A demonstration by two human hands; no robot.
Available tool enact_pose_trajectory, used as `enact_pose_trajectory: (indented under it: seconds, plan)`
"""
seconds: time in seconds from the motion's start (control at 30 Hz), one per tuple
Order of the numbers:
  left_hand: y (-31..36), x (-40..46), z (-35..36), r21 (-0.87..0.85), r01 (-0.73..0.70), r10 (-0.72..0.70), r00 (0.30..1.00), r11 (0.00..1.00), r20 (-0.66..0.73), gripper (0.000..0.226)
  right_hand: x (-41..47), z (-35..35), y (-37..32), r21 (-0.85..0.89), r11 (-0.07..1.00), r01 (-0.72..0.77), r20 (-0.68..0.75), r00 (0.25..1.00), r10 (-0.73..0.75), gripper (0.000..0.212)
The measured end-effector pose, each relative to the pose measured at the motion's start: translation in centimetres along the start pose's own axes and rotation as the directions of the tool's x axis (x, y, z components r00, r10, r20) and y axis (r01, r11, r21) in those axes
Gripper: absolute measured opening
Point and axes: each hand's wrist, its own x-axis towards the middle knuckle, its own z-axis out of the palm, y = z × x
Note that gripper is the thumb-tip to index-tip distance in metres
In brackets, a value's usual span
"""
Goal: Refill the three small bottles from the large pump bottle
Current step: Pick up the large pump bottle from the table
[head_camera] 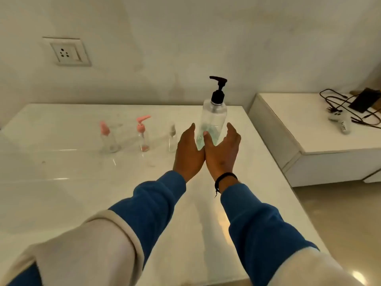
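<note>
A tall clear pump bottle [213,116] with a black pump head stands upright on the white table [82,182], a little bluish liquid at its bottom. Both hands are at its base. My left hand [188,150] reaches up on its left side with straight fingers. My right hand [221,149] cups its right side, thumb against the front of the bottle, fingers spread. To the left stand three small clear bottles: one with a pink pump [108,138], one with a pink pump and pinkish residue [143,135], and one with a clear top [172,139].
A wall socket [66,51] sits on the back wall at left. A lower white cabinet [309,139] at right carries black cables [340,104], a dark flat device [362,102] and a white plug [340,120]. The table's right edge drops to the floor.
</note>
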Motion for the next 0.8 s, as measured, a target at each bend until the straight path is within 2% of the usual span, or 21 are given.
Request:
enact_pose_trajectory:
  seconds: [0.13,0.27,0.57,0.73,0.8]
  plan:
    - [-0.7,0.9,0.7,-0.028,0.034,-0.033,0.999,0.999,0.018,0.069,1.6,1.1,1.2,-0.012,1.0,-0.003,0.03,1.0,0.004,0.072]
    - [-0.8,0.6,0.9,-0.068,-0.037,0.038,0.999,0.997,0.006,0.047,1.8,1.5,1.8,0.003,0.999,0.045,0.033,0.998,-0.045,0.062]
    - [-0.2,-0.8,0.4,-0.037,0.013,-0.013,1.0,0.999,-0.002,0.041,0.7,0.1,1.1,-0.126,0.99,0.058,0.082,0.996,-0.048,0.058]
    - [0.0,-4.9,-0.8,-0.013,0.084,-0.083,0.996,0.996,0.037,0.046,-3.5,-2.2,0.5,-0.129,0.991,0.039,0.099,0.995,-0.027,0.053]
    - [0.4,-7.1,-1.4,-0.003,0.097,-0.097,0.994,0.995,0.058,0.04,-5.7,-3.5,0.3,-0.125,0.992,0.029,0.105,0.994,-0.016,0.05]
